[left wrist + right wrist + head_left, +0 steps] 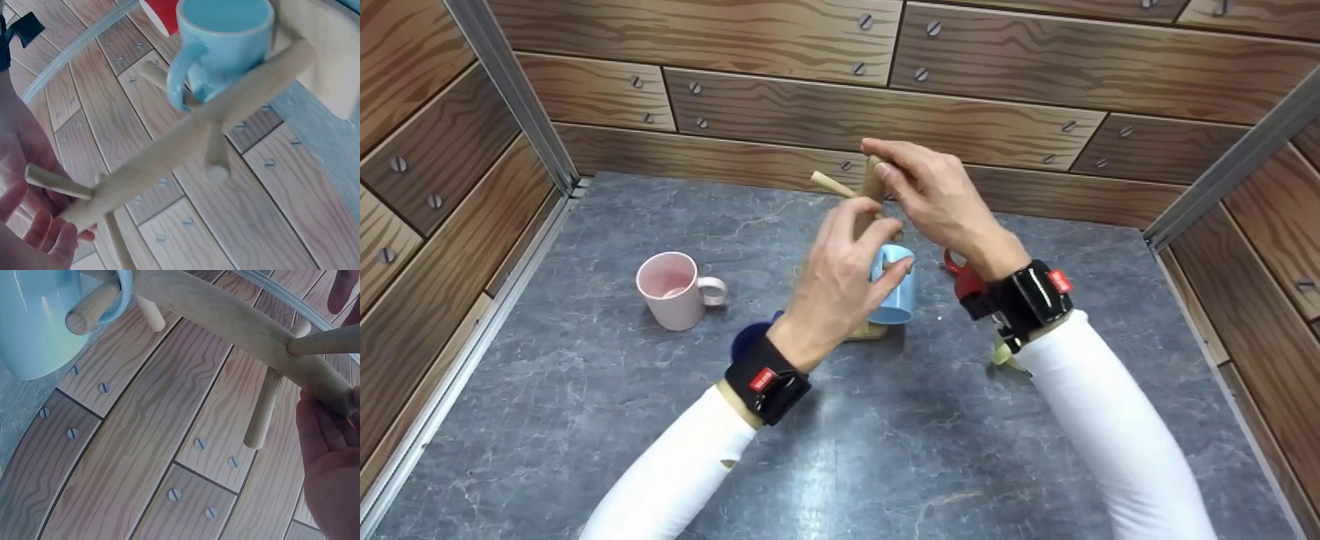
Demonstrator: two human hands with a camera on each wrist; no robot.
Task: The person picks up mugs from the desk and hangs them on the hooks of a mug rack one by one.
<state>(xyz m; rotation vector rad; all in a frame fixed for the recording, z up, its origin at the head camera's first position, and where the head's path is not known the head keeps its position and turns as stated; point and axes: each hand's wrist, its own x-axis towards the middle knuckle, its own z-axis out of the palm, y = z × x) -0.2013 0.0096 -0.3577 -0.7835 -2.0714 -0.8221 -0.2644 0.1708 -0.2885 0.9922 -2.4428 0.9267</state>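
A wooden mug tree (874, 181) stands in front of me, its post rising between my hands. A light blue mug (897, 301) hangs by its handle on one of the lower pegs (93, 308). My right hand (941, 191) grips the top end of the post between thumb and fingers. Beside the upper pegs, my left hand (844, 262) is loosely bent, thumb and forefinger apart with nothing between them. In the left wrist view its fingers (42, 233) are near the post's top. Part of the wooden base (866, 331) shows below the blue mug.
A pink mug (673, 296) stands on the grey table to the left. A navy mug (748, 339) is partly hidden behind my left wrist. My right wrist half covers a red mug (969, 280) and a pale green object (1003, 352). Wood-patterned walls (780, 97) enclose the table.
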